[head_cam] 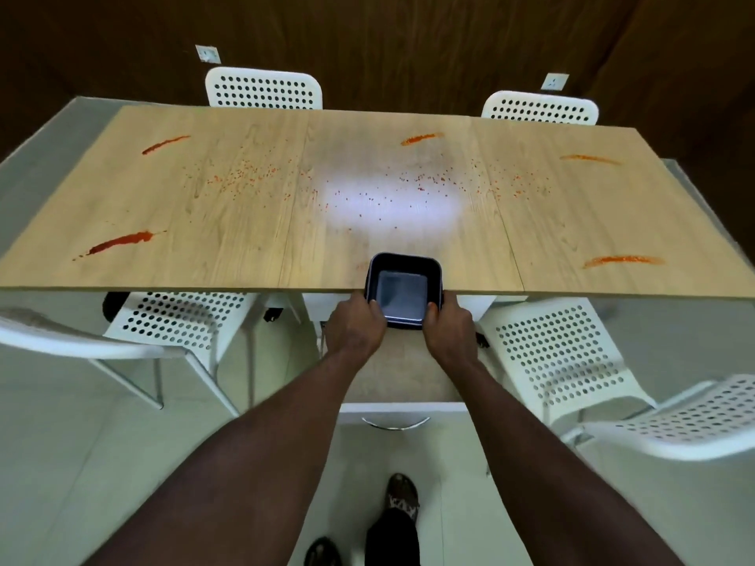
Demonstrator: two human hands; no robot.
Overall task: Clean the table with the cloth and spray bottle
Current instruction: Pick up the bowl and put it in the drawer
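Person stands at the middle of the near long edge of the table [253,222], both arms stretched forward.

Both hands are on a black tub [402,294], square with rounded corners and a grey floor inside. The left hand [354,328] grips its left side and the right hand [449,328] its right side. Each thumb is hooked over the near rim, and the fingers curl round the walls and under, out of sight. The tub straddles the near edge, its far half over the tabletop and its near half hanging past the edge. Cannot tell whether it rests on the wood or is held just above it.

Tabletop is pale wood grain, in three panels.
- Red smears: one at the far left corner [165,144], a darker one toward the near left corner [122,241], one at the middle of the far edge [421,138], one near the far right corner [589,158], and one near the near right corner [623,260].
- Fine red specks [245,175] are scattered in a band across the middle, left to right.
- A bright patch of glare [392,198] sits at the centre, just beyond the tub.

Around the table:
- White perforated chairs: two behind the far edge [263,88] [540,108] and two tucked at the near edge, either side of the person [179,320] [559,353].
- A white drawer front with a curved metal handle [395,422] shows below the arms.
- A sandalled foot [402,494] is on the pale floor.
- Two wall sockets [208,54] [554,81] are on the dark wall behind.
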